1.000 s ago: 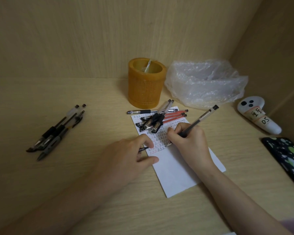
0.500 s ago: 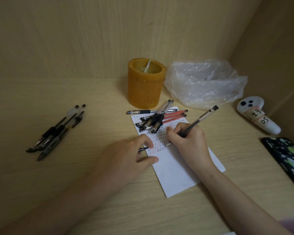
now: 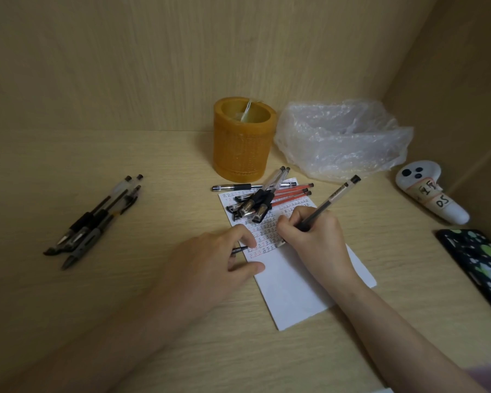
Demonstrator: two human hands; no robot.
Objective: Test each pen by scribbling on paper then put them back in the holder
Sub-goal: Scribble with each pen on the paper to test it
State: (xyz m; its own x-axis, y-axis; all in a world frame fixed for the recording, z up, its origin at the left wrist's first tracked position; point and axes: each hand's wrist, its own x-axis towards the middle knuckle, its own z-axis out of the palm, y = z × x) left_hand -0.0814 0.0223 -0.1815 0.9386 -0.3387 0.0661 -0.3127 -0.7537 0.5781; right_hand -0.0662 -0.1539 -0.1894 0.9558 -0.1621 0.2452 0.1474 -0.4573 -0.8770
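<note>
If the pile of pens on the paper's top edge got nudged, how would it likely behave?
The pile of pens is stacked crosswise, so it would probably scatter. Their round barrels look apt to roll across the paper. Each looks slim, likely light and stiff.

A crumpled clear plastic bag (image 3: 342, 140) lies at the back of the pale wood-grain desk (image 3: 125, 321), near the corner where the wooden back wall (image 3: 182, 58) meets the wooden side panel (image 3: 465, 80). Toward the right edge, a white handheld controller (image 3: 431, 194) with black buttons lies on its side, with taped paper labels carrying handwriting around its handle. Nearer the viewer, at the right border, a black phone-like slab (image 3: 479, 262) with a green and white spotted pattern lies flat, partly cut off.
</note>
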